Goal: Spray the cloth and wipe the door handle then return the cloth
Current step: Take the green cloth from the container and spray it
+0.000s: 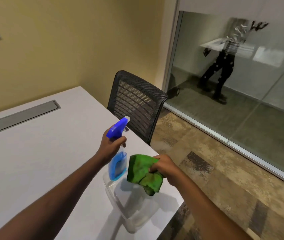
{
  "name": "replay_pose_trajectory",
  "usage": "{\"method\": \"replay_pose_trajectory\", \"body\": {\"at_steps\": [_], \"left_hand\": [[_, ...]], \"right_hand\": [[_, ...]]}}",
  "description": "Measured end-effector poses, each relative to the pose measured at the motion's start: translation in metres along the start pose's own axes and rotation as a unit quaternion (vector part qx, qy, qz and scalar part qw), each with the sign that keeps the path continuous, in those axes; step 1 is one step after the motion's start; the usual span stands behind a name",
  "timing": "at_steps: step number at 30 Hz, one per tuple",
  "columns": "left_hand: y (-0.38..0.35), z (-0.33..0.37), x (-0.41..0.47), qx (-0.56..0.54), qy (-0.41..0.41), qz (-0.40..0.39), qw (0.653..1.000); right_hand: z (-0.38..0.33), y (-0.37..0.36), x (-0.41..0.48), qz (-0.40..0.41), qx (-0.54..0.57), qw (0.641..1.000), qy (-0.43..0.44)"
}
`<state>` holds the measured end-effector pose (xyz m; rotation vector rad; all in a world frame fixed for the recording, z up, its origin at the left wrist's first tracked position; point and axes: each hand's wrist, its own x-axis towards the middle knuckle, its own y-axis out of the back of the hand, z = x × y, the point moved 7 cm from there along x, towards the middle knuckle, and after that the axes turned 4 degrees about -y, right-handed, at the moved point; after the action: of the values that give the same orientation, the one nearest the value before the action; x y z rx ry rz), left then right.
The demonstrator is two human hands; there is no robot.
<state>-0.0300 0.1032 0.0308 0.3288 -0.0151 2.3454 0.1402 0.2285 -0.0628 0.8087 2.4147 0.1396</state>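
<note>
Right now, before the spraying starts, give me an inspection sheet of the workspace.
Surface: white table, bare apart from a closed grey cable hatch.
Job's things: blue spray bottle held up in the left hand; green cloth bunched in the right hand; door handle not seen.
Clutter: clear plastic bin at the table edge, below the cloth.
Grippers: both hands closed on their items.
Cables: nothing seen.
Surroundings: black mesh chair, glass wall, yellow wall, carpet.

A white rectangular table [33,161] filled the near left, with a grey cable hatch [23,116] set into its far part. A clear plastic tub [130,212] sat at its near right edge, and a black mesh-backed chair [136,101] stood beyond by the glass wall [241,101].
</note>
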Motion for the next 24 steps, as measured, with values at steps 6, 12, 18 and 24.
{"method": "replay_pose_trajectory", "body": {"at_steps": [6,12,18,24], "left_hand": [[0.001,0.035,-0.02,0.04,0.03,-0.036,0.998],[-0.023,0.061,-0.049,0.016,0.066,-0.087,0.994],[-0.047,0.071,-0.064,0.046,0.098,-0.123,0.987],[-0.056,0.081,-0.067,0.061,0.103,-0.12,0.985]], "right_hand": [[-0.021,0.038,-0.027,0.081,0.236,0.968,-0.01],[-0.036,0.051,-0.04,0.094,0.382,0.919,-0.006],[-0.04,0.053,-0.054,0.069,0.454,0.888,0.034],[-0.047,0.047,-0.068,0.027,0.485,0.872,0.052]]}}
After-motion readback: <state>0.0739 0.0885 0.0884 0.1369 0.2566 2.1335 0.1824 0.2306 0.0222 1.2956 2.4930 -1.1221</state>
